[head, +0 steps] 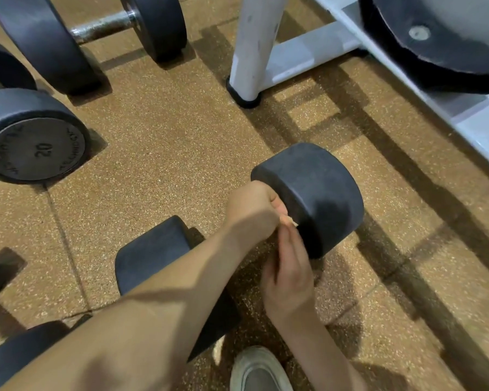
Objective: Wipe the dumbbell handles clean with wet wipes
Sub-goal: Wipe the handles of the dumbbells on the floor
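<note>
- Dumbbell lies on the rubber floor, its handle hidden under our hands.
- Left hand is fisted round it, tight against its far head.
- Right hand sits just nearer, fingers up at a pale wipe scrap; we cannot tell whether it is pinched.
- 20-marked dumbbell lies well left of it; white bench leg stands beyond.
</note>
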### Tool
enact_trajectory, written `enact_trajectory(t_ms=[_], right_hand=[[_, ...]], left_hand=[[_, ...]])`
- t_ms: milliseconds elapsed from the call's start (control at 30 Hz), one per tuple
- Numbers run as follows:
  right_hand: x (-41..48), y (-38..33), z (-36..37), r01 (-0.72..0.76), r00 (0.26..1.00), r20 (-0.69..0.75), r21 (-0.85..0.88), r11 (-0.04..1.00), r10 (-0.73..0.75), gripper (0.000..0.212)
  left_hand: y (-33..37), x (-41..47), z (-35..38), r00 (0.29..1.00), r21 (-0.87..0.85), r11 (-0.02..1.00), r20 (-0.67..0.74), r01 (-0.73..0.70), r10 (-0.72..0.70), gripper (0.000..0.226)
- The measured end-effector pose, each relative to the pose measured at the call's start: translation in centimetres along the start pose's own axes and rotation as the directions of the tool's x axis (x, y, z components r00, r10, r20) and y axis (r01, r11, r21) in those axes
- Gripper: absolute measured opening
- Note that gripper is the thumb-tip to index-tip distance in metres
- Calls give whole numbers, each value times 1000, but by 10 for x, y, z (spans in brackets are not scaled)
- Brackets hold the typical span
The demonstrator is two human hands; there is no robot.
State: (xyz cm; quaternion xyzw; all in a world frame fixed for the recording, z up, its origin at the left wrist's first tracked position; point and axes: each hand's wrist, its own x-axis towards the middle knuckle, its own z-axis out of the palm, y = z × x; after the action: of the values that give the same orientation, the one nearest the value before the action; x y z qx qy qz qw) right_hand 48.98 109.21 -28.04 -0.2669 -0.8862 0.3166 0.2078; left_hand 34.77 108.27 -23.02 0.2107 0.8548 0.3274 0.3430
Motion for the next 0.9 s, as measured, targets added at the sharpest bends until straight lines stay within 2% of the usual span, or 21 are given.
enact_trajectory(t_ms=[100,200,267,333,367,433,500,567,633,667,700,767,833,900], right_hand=[[19,2,12,36,999,-22,-185,982,-40,48],[33,1,13,-1,998,64,-348,938,24,40],[42,1,8,13,984,162,-454,891,69,32],[46,-1,3,79,980,199,-496,865,25,19],[46,-5,1,116,978,208,-474,873,-17,11],[43,-16,3,215,955,270,-356,910,-120,7],[37,-27,6,271,901,394,-184,945,-182,10],[42,-29,5,164,854,501,-5,986,-139,14],[57,-29,-3,-82,822,569,164,983,-26,13],[65,-29,-8,-173,799,600,185,967,28,24],[72,-32,-13,-211,766,639,137,968,77,34],[77,-36,-16,-120,744,649,-98,988,155,36],[74,-35,-13,40,821,544,-358,933,174,25],[70,-25,-12,125,891,439,-473,872,110,27]], left_hand=[[-1,2,-15,995,-50,999,96,-19,23,13],[-8,-17,-35,980,35,996,184,-85,77,38],[-21,-40,-58,970,231,956,204,-180,133,50],[-40,-62,-88,958,464,856,263,-229,114,62],[-50,-71,-102,953,515,834,299,-197,40,81],[-66,-84,-120,931,511,853,351,-104,-97,117],[-73,-92,-122,906,466,881,401,-74,-136,128],[-77,-96,-121,905,430,900,408,-74,-121,130],[-81,-96,-121,915,430,899,390,-81,-104,133],[-83,-96,-121,917,434,897,386,-86,-98,134],[-84,-96,-121,919,441,893,383,-92,-95,135],[-86,-97,-119,923,464,881,372,-96,-96,135],[-88,-97,-119,930,486,868,355,-98,-93,136],[-89,-98,-119,934,500,859,347,-104,-89,138]])
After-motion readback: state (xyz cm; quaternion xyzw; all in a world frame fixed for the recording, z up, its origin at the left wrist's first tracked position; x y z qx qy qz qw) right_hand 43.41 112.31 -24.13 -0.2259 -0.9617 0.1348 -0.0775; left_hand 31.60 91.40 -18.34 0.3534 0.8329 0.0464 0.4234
